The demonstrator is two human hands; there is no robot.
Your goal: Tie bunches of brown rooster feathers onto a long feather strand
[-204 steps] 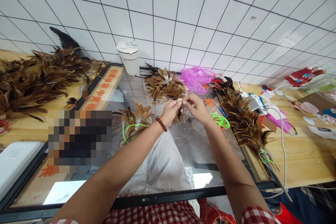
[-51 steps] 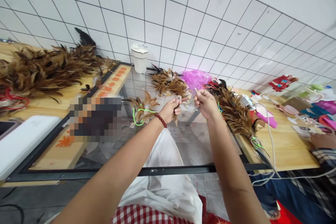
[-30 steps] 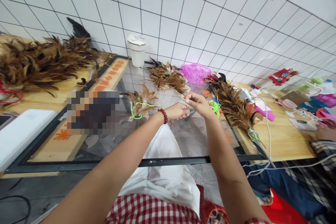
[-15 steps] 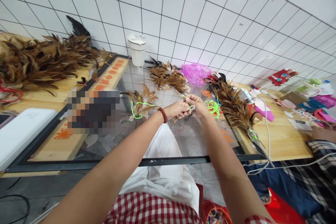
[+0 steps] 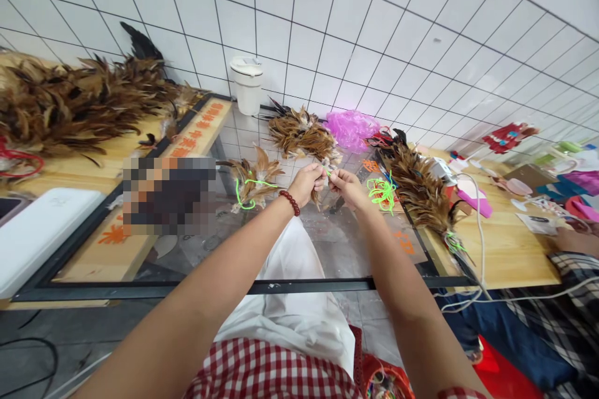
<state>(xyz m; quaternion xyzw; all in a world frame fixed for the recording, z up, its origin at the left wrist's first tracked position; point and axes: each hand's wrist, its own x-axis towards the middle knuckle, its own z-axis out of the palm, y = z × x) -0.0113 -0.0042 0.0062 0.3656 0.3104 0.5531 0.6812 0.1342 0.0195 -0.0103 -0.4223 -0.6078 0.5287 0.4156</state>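
1. Head view, centre of frame: left hand (image 5: 306, 182) and right hand (image 5: 344, 186) meet fingertip to fingertip above the glass tabletop (image 5: 327, 255). Both are pinched closed on a small feather bunch (image 5: 317, 198), with a bit of green cord (image 5: 328, 172) showing between them.
2. Risk: the hold is fingertip-only. A slip would likely let the quills splay or drop onto the glass.
3. Risk: the cord is thin and mostly hidden by fingers. Uneven pull may slide it off the quill ends.
4. Right of centre: cord pile (image 5: 381, 190) lies near the right wrist and could snag.
5. Right edge: another person's hand (image 5: 573, 240) is well apart, so a clash seems unlikely.
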